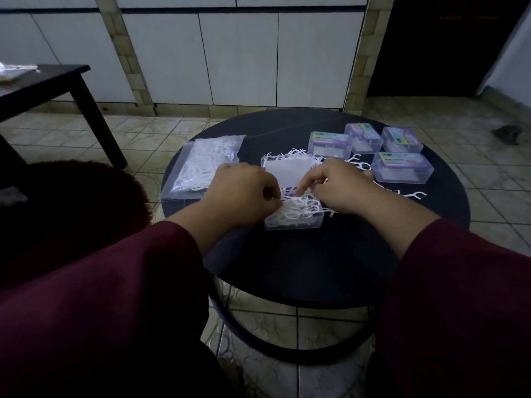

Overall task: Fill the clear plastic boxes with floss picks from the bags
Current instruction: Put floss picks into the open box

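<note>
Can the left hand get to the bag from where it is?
Probably yes. The left hand is right beside the bag, with nothing between them, though it is busy with picks in the open box.

Open clear box (293, 222) heaped with picks (296, 209)

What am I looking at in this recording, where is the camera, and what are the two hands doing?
There is no machine: one camera worn on a person's head looks down at a round dark table. The left hand and right hand work over an open clear box, their curled fingers in its white floss picks. A bag of picks lies to the left, four closed boxes at the far right, and loose picks lie beside them.
</note>
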